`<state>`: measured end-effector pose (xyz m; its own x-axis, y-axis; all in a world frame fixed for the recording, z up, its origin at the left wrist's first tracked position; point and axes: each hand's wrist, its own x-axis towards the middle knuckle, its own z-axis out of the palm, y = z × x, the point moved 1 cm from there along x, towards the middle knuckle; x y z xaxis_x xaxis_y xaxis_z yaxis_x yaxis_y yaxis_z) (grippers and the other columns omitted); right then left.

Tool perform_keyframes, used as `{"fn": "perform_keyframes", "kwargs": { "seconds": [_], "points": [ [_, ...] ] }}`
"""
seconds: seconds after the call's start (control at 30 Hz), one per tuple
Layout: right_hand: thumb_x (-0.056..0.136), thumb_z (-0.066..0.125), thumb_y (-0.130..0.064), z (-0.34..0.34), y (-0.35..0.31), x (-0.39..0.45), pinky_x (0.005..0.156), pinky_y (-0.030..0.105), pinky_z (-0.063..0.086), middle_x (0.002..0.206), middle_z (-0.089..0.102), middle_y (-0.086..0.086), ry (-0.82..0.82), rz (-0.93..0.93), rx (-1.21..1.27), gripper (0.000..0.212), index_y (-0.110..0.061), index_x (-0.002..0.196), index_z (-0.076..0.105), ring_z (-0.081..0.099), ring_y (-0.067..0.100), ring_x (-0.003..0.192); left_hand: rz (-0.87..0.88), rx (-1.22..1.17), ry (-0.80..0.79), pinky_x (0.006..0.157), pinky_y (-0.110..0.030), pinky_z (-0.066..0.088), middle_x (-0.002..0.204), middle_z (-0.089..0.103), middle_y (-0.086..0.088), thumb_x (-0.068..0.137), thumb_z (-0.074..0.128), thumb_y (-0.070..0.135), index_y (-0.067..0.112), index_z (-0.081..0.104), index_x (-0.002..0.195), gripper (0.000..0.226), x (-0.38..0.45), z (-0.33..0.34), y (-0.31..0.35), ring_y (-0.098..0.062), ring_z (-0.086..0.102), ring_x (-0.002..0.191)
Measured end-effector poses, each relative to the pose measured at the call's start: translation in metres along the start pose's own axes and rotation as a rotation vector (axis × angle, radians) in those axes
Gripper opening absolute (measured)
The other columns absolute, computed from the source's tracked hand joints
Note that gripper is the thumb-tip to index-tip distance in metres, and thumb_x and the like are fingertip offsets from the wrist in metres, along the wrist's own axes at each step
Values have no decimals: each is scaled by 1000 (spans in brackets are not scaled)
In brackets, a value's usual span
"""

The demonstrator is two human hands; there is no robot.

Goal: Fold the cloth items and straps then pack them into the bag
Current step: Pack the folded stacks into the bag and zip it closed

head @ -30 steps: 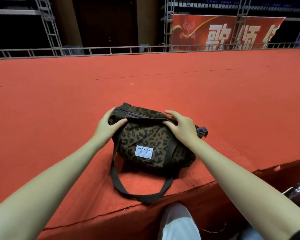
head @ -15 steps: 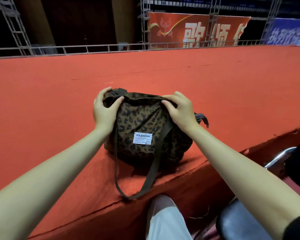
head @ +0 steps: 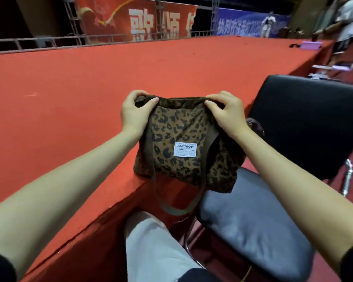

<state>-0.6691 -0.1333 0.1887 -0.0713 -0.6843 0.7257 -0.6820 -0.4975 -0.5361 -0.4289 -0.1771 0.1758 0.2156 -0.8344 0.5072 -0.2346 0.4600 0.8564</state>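
A person's left hand (head: pixel 136 112) and right hand (head: pixel 225 115) each pinch a top corner of a leopard-print corduroy bag (head: pixel 183 143), fingers curled over the upper edge and thumbs pressed to the near face, holding it upright at the near edge of a red-carpeted stage platform (head: pixel 69 98). The bag's lower left corner sits at the platform's lip, while its right side hangs out over the seat of a black padded chair (head: pixel 253 216) just beside the platform. A white label reading "FASHION" (head: pixel 185 149) faces the camera, and an olive carrying strap (head: pixel 177 208) droops in a loop below the bag, in front of the person's pale trouser leg (head: pixel 151 251).

No loose cloth items or straps lie on the platform nearby, and the bag looks full and appears shut along the top, which suggests the packing is done or nearly so, with only setting the bag down left. That is a judgement; the contents are out of sight.

The bag's opening and any zip are hidden behind the top edge and the fingers. The label's small print is unreadable. A dark fitting (head: pixel 255 127) at the bag's right end is half covered by the right wrist. Banners (head: pixel 135 19) and distant figures at the rear are blurred.
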Motion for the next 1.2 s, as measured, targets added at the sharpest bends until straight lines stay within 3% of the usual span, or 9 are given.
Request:
{"fn": "perform_keyframes", "kwargs": {
  "seconds": [0.17, 0.47, 0.67, 0.9, 1.0, 1.1, 1.2],
  "points": [
    [87, 64, -15, -76, 41, -37, 79, 5, 37, 87, 64, -4, 122, 134, -135, 17, -8, 97, 74, 57, 5, 83, -2, -98, -191, 83, -23, 49, 88, 67, 6, 72, 77, 26, 24, 62, 84, 20, -22, 89, 17, -9, 62, 86],
    [88, 62, -17, -150, 108, -85, 80, 10, 39, 89, 64, -3, 214, 304, -283, 18, -9, 100, 74, 57, 7, 85, -58, -69, -443, 78, -19, 44, 90, 64, 7, 77, 75, 27, 20, 60, 90, 21, -70, 210, 4, -10, 59, 89],
    [90, 61, -20, -147, 169, -131, 84, 19, 40, 91, 66, -1, 175, 523, -304, 18, -14, 102, 73, 59, 11, 88, -112, 106, -667, 76, -22, 39, 95, 61, 10, 84, 67, 28, 20, 61, 99, 18, -101, 261, -45, -10, 56, 92],
    [93, 56, -22, -129, 234, -174, 85, 28, 40, 96, 65, 6, 41, 713, -411, 23, -13, 109, 70, 58, 21, 95, -187, 212, -807, 82, -22, 40, 103, 62, 2, 89, 61, 18, 14, 59, 111, 22, -127, 299, -92, -16, 57, 97],
    [95, 49, -25, -111, 255, -180, 91, 40, 40, 105, 65, 10, -58, 812, -525, 28, -14, 112, 69, 57, 31, 103, -193, 249, -833, 81, -22, 40, 104, 63, 3, 90, 60, 24, 16, 58, 111, 23, -123, 302, -102, -16, 58, 99],
    [95, 44, -26, -90, 261, -186, 88, 43, 37, 103, 64, 14, -167, 832, -757, 30, -13, 107, 68, 54, 36, 102, -142, 346, -903, 79, -27, 41, 109, 64, 0, 91, 58, 35, 21, 55, 112, 26, -119, 300, -113, -19, 58, 100],
    [94, 41, -39, -82, 252, -185, 84, 42, 37, 99, 63, 12, -112, 769, -832, 39, -13, 106, 68, 53, 35, 98, -117, 394, -897, 79, -25, 40, 112, 56, -4, 90, 58, 40, 25, 55, 114, 29, -122, 292, -122, -19, 57, 99]
  ]
}}
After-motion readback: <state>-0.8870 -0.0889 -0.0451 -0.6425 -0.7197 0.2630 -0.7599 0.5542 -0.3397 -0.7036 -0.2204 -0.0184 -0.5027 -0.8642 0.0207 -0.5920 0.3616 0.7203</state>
